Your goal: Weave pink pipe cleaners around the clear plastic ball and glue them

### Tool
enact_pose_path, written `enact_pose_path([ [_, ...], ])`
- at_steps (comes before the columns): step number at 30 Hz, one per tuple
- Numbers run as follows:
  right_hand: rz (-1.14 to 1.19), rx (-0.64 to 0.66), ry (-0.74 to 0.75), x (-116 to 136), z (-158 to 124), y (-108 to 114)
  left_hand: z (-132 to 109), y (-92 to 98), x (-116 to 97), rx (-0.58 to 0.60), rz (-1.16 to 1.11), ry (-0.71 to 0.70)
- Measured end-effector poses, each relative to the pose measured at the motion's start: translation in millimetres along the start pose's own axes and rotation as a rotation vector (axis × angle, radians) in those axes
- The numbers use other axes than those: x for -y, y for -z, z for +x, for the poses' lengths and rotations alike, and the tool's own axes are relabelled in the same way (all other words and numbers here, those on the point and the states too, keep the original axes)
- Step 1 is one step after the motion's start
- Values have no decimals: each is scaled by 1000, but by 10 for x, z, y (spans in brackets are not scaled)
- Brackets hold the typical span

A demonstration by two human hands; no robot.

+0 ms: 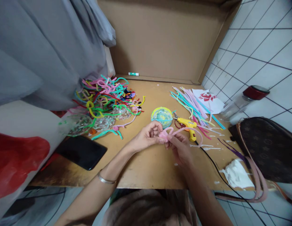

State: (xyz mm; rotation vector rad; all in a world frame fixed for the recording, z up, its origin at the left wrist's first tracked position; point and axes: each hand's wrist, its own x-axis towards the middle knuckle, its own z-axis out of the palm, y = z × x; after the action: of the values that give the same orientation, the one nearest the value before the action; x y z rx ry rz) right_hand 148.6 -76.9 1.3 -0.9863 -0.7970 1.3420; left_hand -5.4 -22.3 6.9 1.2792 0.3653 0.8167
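Between my two hands is a pink pipe cleaner [163, 135], part of it coiled into a small bundle with a loop above, its free end arching out to the right. My left hand [149, 134] pinches the coil from the left with thumb and fingers. On the right side, my right hand [178, 145] grips the same pipe cleaner near the loop. Just beyond them lies a round disc [162, 116] in yellow, teal and white with a yellow rim. A yellow hot glue gun [187, 123] rests right of the disc, its nozzle toward it.
Tangled, shaped pipe cleaners [105, 91] heap at the left, beside a black phone [83, 152]. Straight pipe cleaners [191, 103] lie at back right. A glass bottle [239, 102], brown bag [266, 147], crumpled tissue [237, 173] and the glue gun's black cord [214, 164] occupy the right side.
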Motion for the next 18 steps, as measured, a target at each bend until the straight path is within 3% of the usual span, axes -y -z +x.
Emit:
enact_pose_path([
  [8, 16, -14, -19, -14, -1, -3, 2, -8, -9, 79, -37, 11],
  [18, 22, 16, -25, -2, -4, -9, -8, -14, -20, 70, -26, 1],
])
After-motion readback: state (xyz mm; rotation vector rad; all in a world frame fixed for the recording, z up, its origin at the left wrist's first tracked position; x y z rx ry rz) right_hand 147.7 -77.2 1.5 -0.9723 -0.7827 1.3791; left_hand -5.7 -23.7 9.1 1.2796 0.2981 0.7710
